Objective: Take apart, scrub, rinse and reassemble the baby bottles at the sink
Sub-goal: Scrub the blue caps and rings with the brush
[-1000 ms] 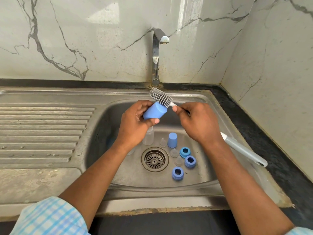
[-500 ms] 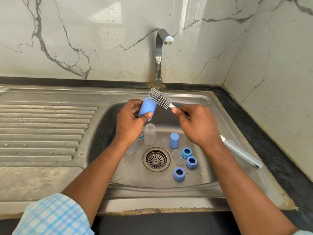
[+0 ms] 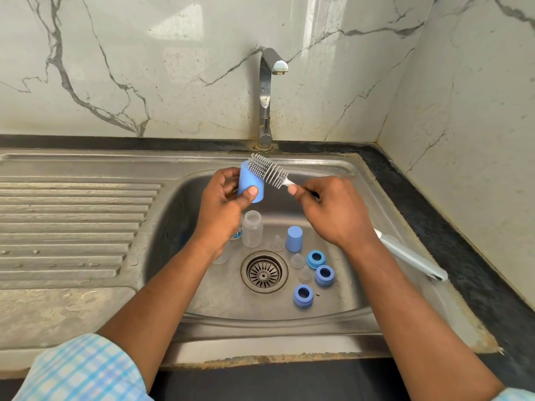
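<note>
**Kitchen corner, mid-scrub**

Head view. A grey-veined marble wall (image 3: 144, 68) stands behind a stainless steel sink (image 3: 333, 166) set in a dark stone bench (image 3: 434, 198). A ribbed drainboard (image 3: 72, 227) lies at left and a chrome tap (image 3: 266, 96) at back centre.

The left hand (image 3: 223, 204) is over the basin, with fingers and thumb curled round a light-blue plastic bottle cap (image 3: 250, 183). The right hand (image 3: 333, 212) is closed on the thin neck of a grey-bristled bottle brush (image 3: 267, 170). Its bristles touch the cap's upper end, and its pale handle sticks out past the wrist, over the right rim.

On the basin floor, a clear plastic bottle (image 3: 252, 229) stands upright just beside the left wrist. Another clear piece is partly hidden behind that hand. A second blue cap (image 3: 294, 238) stands near the round drain (image 3: 264, 272). Three blue screw rings (image 3: 324, 275) lie right of the drain, with small clear teats (image 3: 297, 260) between. A checked sleeve (image 3: 81, 369) shows at bottom left.
</note>
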Demonstrator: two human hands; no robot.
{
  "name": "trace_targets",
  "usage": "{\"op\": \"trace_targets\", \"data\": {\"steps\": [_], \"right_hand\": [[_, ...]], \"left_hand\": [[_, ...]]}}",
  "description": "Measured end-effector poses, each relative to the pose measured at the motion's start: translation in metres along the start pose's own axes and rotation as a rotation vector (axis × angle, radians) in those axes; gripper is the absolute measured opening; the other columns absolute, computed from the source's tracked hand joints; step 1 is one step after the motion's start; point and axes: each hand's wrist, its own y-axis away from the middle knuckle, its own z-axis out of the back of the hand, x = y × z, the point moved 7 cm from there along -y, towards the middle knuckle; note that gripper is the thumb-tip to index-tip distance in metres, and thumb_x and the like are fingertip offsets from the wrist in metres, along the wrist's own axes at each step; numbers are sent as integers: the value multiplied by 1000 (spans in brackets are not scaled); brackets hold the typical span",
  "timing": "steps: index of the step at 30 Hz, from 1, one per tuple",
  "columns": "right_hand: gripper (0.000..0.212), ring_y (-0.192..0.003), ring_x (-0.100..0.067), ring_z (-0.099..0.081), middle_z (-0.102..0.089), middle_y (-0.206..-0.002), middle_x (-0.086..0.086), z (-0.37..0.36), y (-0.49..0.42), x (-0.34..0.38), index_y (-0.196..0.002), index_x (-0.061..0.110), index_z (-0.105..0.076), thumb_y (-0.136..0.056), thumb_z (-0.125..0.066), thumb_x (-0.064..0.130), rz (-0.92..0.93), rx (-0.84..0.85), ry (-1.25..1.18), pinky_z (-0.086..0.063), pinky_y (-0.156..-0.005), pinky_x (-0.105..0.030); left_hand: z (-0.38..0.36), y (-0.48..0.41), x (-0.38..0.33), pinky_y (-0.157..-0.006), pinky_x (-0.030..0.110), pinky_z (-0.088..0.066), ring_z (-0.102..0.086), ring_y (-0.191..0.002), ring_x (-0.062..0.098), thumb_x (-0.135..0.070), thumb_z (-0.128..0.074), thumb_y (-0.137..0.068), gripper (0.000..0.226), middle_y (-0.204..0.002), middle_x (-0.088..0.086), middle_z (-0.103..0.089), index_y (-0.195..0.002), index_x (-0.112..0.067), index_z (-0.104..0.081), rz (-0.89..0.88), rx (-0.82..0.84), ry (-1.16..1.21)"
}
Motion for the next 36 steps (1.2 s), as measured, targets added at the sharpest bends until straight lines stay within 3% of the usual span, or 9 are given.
{"op": "trace_targets", "data": {"steps": [4,8,12,16,20,24,29,33,36], "right_hand": [[50,-46,-16,-40,-42,-47,5,7,-3,-8,-54,19,-45,-97,-56,43,-71,-65,18,-21,-49,-28],[54,-44,-16,-35,-36,-44,4,2,1,-3,-52,18,-39,-96,-58,42,-20,25,-34,-23,-49,-29],[51,-47,-19,-42,-43,-47,3,-6,-2,1,-56,15,-46,-97,-55,45,-43,21,23,-24,-49,-29],[51,-48,-17,-41,-44,-49,4,-2,-2,-18,-57,16,-44,-97,-55,45,-104,8,59,-22,-47,-30],[51,-48,-19,-41,-45,-49,1,0,0,-25,-58,13,-48,-96,-56,45,-119,54,36,-23,-47,-30],[53,-48,-17,-41,-43,-48,4,-7,0,-22,-54,18,-43,-97,-55,47,-132,109,35,-23,-48,-29],[52,-49,-17,-41,-45,-49,4,-11,2,-27,-55,18,-45,-97,-55,47,-164,155,25,-24,-49,-29],[51,-49,-16,-41,-45,-49,4,-11,3,-29,-55,18,-46,-97,-56,46,-176,159,23,-25,-49,-28],[50,-50,-16,-41,-46,-50,4,-13,3,-32,-56,18,-47,-96,-56,46,-186,165,18,-26,-49,-28]], "left_hand": [[-7,2,-1,-74,16,-52,-68,-90,3,7,-67,-87,36,-107,0,-71,-113,-15,-57,-23,79,-28],[-2,-3,7,-76,17,-51,-68,-94,7,2,-66,-89,33,-109,1,-71,-117,-13,-57,1,39,-21],[2,-6,17,-77,22,-51,-66,-105,18,-7,-66,-92,30,-117,8,-69,-121,-13,-58,89,18,-10],[5,-8,19,-76,26,-53,-66,-94,12,-10,-70,-90,40,-117,3,-65,-125,-20,-54,88,10,-105],[11,-8,21,-69,23,-52,-64,-85,9,-12,-70,-87,39,-111,-2,-63,-121,-26,-59,102,65,-313],[14,-7,28,-72,22,-47,-63,-93,12,-20,-73,-69,44,-106,-6,-66,-112,-24,-64,112,171,-585],[22,-4,55,-76,30,-50,-63,-89,18,-12,-79,-69,41,-101,-2,-67,-103,-24,-60,240,338,-892],[32,-1,74,-82,33,-53,-63,-93,20,-20,-84,-68,42,-106,1,-67,-99,-25,-57,324,507,-1158],[42,8,88,-74,31,-52,-63,-93,21,-21,-87,-69,47,-110,1,-62,-104,-24,-55,448,629,-1298]]}}
